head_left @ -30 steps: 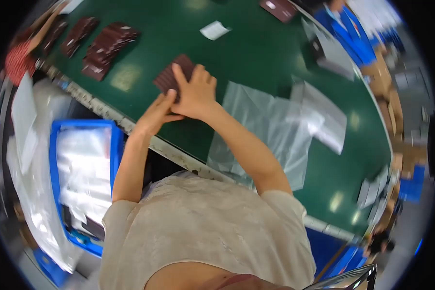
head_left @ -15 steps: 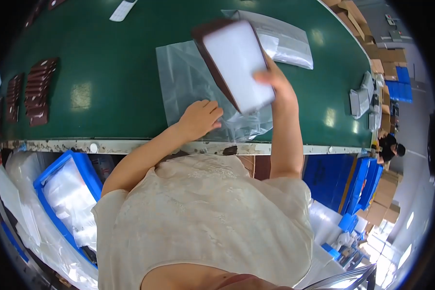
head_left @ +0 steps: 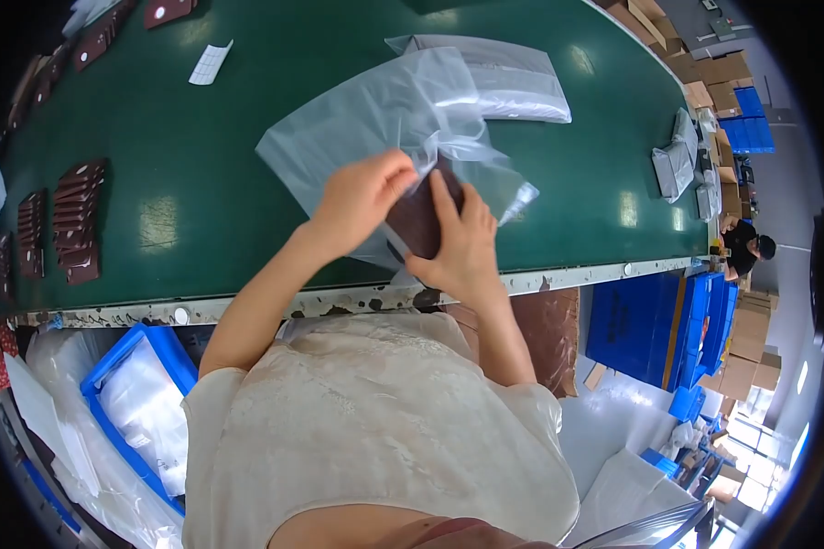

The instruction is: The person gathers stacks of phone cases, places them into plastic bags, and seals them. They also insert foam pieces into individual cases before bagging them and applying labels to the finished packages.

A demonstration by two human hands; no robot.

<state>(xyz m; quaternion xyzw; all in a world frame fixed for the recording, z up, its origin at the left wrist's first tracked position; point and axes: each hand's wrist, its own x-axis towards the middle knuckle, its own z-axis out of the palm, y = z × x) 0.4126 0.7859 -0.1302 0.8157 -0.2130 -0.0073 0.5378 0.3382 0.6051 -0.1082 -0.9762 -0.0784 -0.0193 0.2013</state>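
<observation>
Nearest the person, below the worn front edge of the green bench (head_left: 247, 183), a blue crate (head_left: 169, 352) of clear plastic sits at the left and blue bins (head_left: 645, 325) stand at the right. Just past that edge, the right hand (head_left: 462, 242) has its grip closed around a dark brown stack of flat pieces (head_left: 417, 220), fingers laid along its face, thumb side hidden. The left hand (head_left: 362, 197) pinches the mouth of a clear plastic bag (head_left: 384, 119) between thumb and fingertips, touching the top of the stack; the bag billows up and away over the bench, and the stack sits at its opening, partly veiled by the film. To the left of the hands the green surface lies open as far as rows of brown pieces (head_left: 73, 220) near the left edge. Beyond the bag, a filled clear packet (head_left: 513, 87) lies flat, close to it. A white slip (head_left: 211, 62) rests farther left, and grey packets (head_left: 677, 165) lie by the right edge, well apart from the hands.
</observation>
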